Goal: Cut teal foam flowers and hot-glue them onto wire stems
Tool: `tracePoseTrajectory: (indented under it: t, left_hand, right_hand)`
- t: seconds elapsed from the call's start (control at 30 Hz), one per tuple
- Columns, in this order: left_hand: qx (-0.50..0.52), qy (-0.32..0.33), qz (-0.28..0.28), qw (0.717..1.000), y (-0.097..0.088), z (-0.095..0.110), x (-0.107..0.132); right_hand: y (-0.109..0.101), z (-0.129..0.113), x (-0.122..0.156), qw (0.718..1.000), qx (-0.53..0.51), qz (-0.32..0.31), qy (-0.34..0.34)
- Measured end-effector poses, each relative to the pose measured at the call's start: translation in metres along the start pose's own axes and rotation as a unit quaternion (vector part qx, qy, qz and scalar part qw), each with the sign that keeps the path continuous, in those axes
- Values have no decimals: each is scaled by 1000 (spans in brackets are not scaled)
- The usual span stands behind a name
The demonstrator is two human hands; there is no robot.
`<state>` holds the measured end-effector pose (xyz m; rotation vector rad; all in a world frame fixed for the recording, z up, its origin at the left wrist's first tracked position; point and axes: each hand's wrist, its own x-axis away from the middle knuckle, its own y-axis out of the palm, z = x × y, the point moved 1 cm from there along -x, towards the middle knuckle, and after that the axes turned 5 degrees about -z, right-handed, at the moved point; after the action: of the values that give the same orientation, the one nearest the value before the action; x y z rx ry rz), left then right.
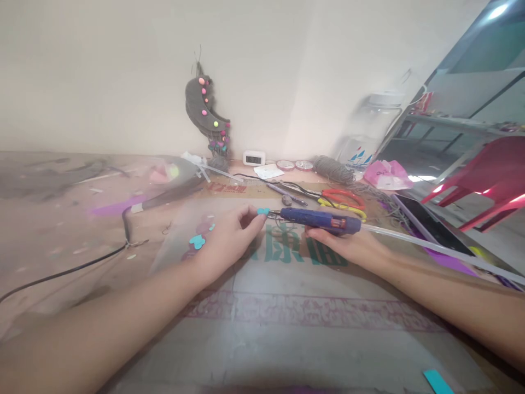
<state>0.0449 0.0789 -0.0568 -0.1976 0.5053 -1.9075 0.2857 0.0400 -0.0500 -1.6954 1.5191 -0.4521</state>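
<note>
Between the fingertips of my left hand (pixel 232 235) is a small turquoise cutout (pixel 263 211), pinched at its edge. My right hand (pixel 348 243) is closed around a blue hot glue gun (pixel 315 219), whose nozzle points left and meets or nearly meets the cutout. A long clear glue stick (pixel 418 241) runs out of the gun's back end to the right. More turquoise cutouts (pixel 197 241) lie left of my left hand on the printed plastic-covered board (pixel 287 345). A turquoise strip (pixel 438 382) rests near the front right edge.
A grey crescent ornament with colored balls (pixel 205 109) hangs on the wall. Behind my hands are a small digital clock (pixel 254 158), orange-handled scissors (pixel 343 198) and grey yarn (pixel 334 168). A clear bottle (pixel 369 131) and a phone (pixel 430 224) are at right; a black cable (pixel 65 273) crosses the left.
</note>
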Motion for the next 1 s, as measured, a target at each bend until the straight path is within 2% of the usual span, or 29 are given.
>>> tracePoseTrajectory:
  t: [0.23,0.43,0.6,1.0]
  left_hand:
    - [1,10,1,1000,-1,-2,0]
    - [-6,13,6,1000,-1,0,0]
    - [-6,23,4,1000,0,-1,-1]
    - [-4,14,1,1000,0,-2,-1]
  right_hand:
    - [-2,-1,0,1000,-4,-10,5]
    - [0,-4,0,999,-19,30,6]
    - [-1,-2,0,1000,9,10,5]
    - [-1,-6,0,1000,-26,7,14]
